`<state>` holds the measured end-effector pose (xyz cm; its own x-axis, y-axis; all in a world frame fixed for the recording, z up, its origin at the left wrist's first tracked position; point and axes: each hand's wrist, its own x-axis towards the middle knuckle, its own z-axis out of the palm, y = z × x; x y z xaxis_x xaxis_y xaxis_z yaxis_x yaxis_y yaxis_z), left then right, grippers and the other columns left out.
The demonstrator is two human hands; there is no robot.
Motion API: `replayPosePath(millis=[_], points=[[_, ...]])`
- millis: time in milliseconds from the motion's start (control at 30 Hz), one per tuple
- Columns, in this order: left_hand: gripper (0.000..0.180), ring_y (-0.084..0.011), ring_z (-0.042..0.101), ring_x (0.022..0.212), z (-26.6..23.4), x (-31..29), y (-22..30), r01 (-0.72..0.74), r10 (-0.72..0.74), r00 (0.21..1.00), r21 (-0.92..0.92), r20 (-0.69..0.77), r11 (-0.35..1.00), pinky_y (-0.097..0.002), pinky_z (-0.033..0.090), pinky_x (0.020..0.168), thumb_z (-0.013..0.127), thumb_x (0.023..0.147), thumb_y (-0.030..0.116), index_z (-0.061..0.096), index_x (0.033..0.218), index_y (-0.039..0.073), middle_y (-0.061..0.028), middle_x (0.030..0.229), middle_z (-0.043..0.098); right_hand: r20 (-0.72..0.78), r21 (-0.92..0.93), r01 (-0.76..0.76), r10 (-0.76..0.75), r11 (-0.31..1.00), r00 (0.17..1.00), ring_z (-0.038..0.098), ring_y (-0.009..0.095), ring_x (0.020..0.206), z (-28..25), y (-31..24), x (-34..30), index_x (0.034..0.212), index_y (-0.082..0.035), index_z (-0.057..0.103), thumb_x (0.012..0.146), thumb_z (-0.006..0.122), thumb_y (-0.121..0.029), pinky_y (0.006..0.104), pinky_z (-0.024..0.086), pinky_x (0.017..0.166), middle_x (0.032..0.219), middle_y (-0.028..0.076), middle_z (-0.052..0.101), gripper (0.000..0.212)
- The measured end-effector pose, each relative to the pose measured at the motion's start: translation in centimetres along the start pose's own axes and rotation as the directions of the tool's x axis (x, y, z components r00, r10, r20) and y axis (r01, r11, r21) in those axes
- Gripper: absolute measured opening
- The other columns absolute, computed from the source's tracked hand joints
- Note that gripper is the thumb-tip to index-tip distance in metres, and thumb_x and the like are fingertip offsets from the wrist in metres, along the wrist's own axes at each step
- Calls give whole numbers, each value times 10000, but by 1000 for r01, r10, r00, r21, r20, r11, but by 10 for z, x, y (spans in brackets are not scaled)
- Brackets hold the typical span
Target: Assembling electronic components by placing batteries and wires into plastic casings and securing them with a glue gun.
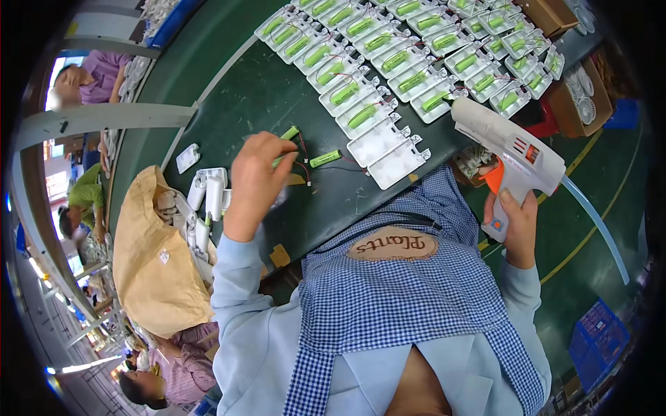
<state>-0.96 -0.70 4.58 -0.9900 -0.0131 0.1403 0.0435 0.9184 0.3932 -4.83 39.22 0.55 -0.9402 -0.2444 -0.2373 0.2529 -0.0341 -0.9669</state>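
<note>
My right hand (519, 220) grips the handle of a white hot glue gun (510, 139) with an orange trigger. Its nozzle points at the near end of rows of white plastic housings (397, 165), and a pale blue glue stick (600, 229) trails from its back. Over the table at the left, my left hand (258, 179) is closed on a green cylindrical battery (277, 161), partly covered by the fingers. Beside it lie another green battery (326, 159) and one more (290, 132), with thin wires. Most housings hold a green battery; the two nearest are bare.
A brown sack (149, 256) of white plastic parts slumps at the table's left edge. White pieces (206, 191) lie beside it. Cardboard boxes (588, 100) stand at the far right, and a blue crate (600, 343) is on the floor. Other people work at the left.
</note>
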Motion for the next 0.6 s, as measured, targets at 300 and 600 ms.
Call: replayPosePath(millis=[300, 600], points=[[101, -289, 625, 724, 4, -38, -6, 47, -42, 986, 27, -159, 999, -360, 499, 647, 691, 810, 26, 682, 910, 21, -120, 819, 634, -18, 82, 35, -34, 996, 999, 542, 119, 583, -2, 9, -6, 1317, 71, 447, 941, 528, -215, 244, 445, 529, 1235, 189, 620, 479], [111, -325, 627, 842, -18, -72, -46, 273, -239, 955, 202, -178, 940, -403, 507, 715, 643, 807, 29, 683, 909, 40, -134, 889, 633, -25, 53, 4, -3, 999, 1000, 552, 127, 582, 1, -1, -4, 1282, 64, 484, 935, 536, -225, 248, 439, 522, 1171, 168, 656, 454]])
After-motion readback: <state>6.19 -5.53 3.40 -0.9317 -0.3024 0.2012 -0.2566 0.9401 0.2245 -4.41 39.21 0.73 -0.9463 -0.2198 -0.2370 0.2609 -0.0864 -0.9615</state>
